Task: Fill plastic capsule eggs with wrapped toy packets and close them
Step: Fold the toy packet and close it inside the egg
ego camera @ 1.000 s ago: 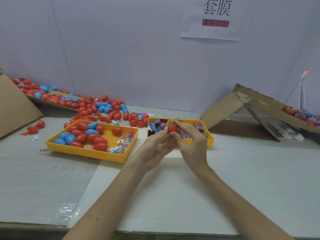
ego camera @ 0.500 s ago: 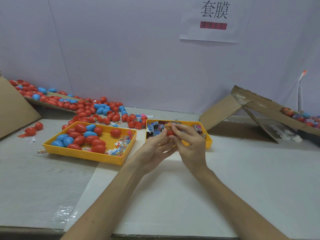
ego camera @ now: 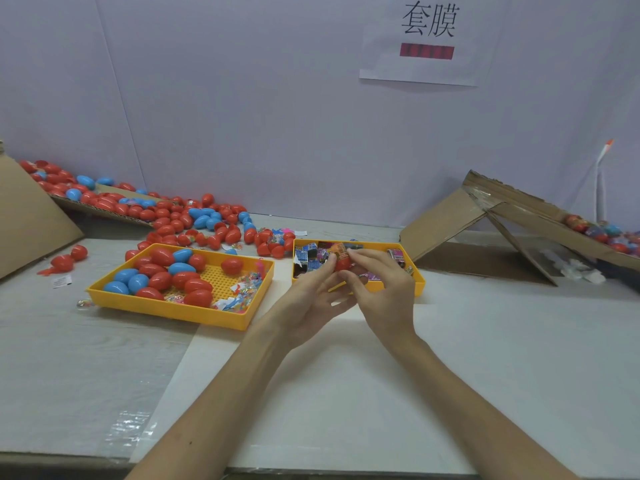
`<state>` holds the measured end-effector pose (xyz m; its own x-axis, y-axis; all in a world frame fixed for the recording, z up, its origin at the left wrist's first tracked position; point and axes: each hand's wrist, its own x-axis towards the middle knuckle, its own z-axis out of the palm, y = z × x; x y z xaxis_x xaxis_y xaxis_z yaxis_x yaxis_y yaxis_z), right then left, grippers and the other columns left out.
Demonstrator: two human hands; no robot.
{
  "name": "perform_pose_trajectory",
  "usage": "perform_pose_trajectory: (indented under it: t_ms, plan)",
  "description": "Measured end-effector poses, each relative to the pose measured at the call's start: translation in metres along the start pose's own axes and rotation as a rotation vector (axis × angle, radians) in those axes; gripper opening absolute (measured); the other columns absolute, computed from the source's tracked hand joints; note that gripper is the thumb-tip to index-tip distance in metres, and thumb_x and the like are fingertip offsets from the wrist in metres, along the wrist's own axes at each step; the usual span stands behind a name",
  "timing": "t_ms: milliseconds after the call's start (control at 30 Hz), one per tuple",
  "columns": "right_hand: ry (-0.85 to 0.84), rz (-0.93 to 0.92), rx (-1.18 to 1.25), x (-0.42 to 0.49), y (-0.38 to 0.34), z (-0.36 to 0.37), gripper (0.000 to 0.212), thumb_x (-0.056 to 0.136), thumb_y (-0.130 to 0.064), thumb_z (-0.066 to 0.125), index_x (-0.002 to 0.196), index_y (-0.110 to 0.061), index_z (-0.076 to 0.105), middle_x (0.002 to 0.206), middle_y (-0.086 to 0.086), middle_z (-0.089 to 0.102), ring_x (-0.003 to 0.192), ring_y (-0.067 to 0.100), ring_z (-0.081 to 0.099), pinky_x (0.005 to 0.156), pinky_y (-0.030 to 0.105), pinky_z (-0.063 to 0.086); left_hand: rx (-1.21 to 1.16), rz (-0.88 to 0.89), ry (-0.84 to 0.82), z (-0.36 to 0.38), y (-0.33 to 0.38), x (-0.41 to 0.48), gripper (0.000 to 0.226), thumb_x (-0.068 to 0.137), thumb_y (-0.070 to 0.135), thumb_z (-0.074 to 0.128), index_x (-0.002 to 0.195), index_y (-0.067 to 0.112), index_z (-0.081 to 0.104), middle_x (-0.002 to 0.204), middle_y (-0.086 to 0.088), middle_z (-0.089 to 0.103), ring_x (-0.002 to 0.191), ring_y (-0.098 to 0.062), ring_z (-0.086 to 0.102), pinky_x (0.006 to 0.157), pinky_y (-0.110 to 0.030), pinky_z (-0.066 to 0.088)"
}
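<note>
Both hands meet just in front of the small yellow tray (ego camera: 419,284) of wrapped toy packets (ego camera: 311,259). My left hand (ego camera: 311,299) and my right hand (ego camera: 381,289) hold one red capsule egg (ego camera: 341,264) between their fingertips; an orange wrapper shows at its top. Fingers hide most of the egg, so I cannot tell whether its halves are joined. A larger yellow tray (ego camera: 173,311) to the left holds several red and blue eggs (ego camera: 162,280) and some clear packets (ego camera: 242,292).
A long pile of red and blue eggs (ego camera: 194,220) runs along the back left, partly on a cardboard sheet (ego camera: 31,223). A folded cardboard ramp (ego camera: 502,216) with more eggs stands at the right. A paper sign (ego camera: 427,39) hangs on the wall.
The hands have stayed over the small tray with the red egg between them; the fingers have shifted slightly around it and closed in a little.
</note>
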<state>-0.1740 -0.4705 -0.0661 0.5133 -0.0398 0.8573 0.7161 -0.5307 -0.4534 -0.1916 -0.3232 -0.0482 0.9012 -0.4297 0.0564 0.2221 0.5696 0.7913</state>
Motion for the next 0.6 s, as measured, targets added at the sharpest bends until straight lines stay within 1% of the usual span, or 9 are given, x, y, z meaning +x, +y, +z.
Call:
perform_pose_trajectory:
  t_ms: [133,233,300,433,500,567,600]
  plan:
    - [0.017,-0.015,0.022,-0.0014,0.0027,0.0011,0.027,0.081,-0.005,0.079,0.107,-0.003,0.076,0.105,-0.002,0.071,0.101,0.003,0.064,0.090,0.014,0.049,0.017,0.004,-0.013,-0.0013,-0.0030,0.0002,0.040,0.104,0.041,0.051,0.129,0.014,0.068,0.131,-0.009,0.068,0.127,-0.025,0.062,0.098,-0.036,0.055]
    - [0.024,-0.002,0.043,-0.0022,0.0051,0.0002,0.025,0.080,-0.002,0.079,0.105,-0.003,0.077,0.102,-0.002,0.071,0.099,0.000,0.064,0.086,0.014,0.050,0.017,0.005,-0.024,-0.0030,-0.0043,0.0015,0.039,0.106,0.039,0.049,0.127,0.014,0.070,0.129,-0.009,0.068,0.128,-0.025,0.061,0.097,-0.035,0.055]
    - [0.031,-0.002,0.043,-0.0019,0.0049,0.0000,0.025,0.080,-0.003,0.080,0.104,-0.004,0.077,0.102,-0.003,0.071,0.098,-0.002,0.064,0.086,0.013,0.049,0.015,0.000,-0.020,-0.0033,-0.0047,0.0020,0.039,0.106,0.039,0.049,0.126,0.014,0.071,0.130,-0.010,0.068,0.127,-0.026,0.061,0.096,-0.035,0.055]
    - [0.046,-0.030,-0.014,-0.0010,0.0018,-0.0007,0.027,0.080,-0.008,0.081,0.107,-0.007,0.077,0.104,-0.001,0.073,0.100,0.003,0.065,0.090,0.014,0.048,0.027,-0.024,-0.016,-0.0024,-0.0031,0.0034,0.045,0.104,0.042,0.046,0.134,0.012,0.062,0.135,-0.011,0.066,0.125,-0.025,0.063,0.093,-0.035,0.057]
    - [0.036,-0.047,-0.042,-0.0011,0.0008,-0.0010,0.028,0.081,-0.007,0.081,0.109,-0.008,0.076,0.106,0.000,0.073,0.102,0.007,0.065,0.092,0.016,0.048,0.063,-0.019,0.010,-0.0027,-0.0028,0.0044,0.046,0.105,0.040,0.046,0.137,0.010,0.059,0.134,-0.013,0.066,0.124,-0.023,0.064,0.093,-0.035,0.058]
    - [0.022,-0.072,-0.079,-0.0016,0.0005,-0.0012,0.028,0.082,-0.007,0.080,0.110,-0.008,0.075,0.108,0.000,0.074,0.102,0.011,0.067,0.093,0.022,0.050,0.101,0.026,0.058,-0.0049,-0.0037,0.0055,0.045,0.106,0.033,0.048,0.140,0.004,0.055,0.133,-0.020,0.062,0.121,-0.026,0.063,0.096,-0.036,0.057]
    - [0.012,-0.084,-0.090,-0.0013,0.0006,-0.0015,0.028,0.083,-0.007,0.079,0.111,-0.009,0.075,0.108,0.000,0.073,0.102,0.013,0.067,0.093,0.025,0.051,0.108,0.051,0.072,-0.0054,-0.0035,0.0055,0.044,0.106,0.029,0.050,0.141,0.002,0.054,0.129,-0.021,0.061,0.119,-0.028,0.062,0.098,-0.037,0.056]
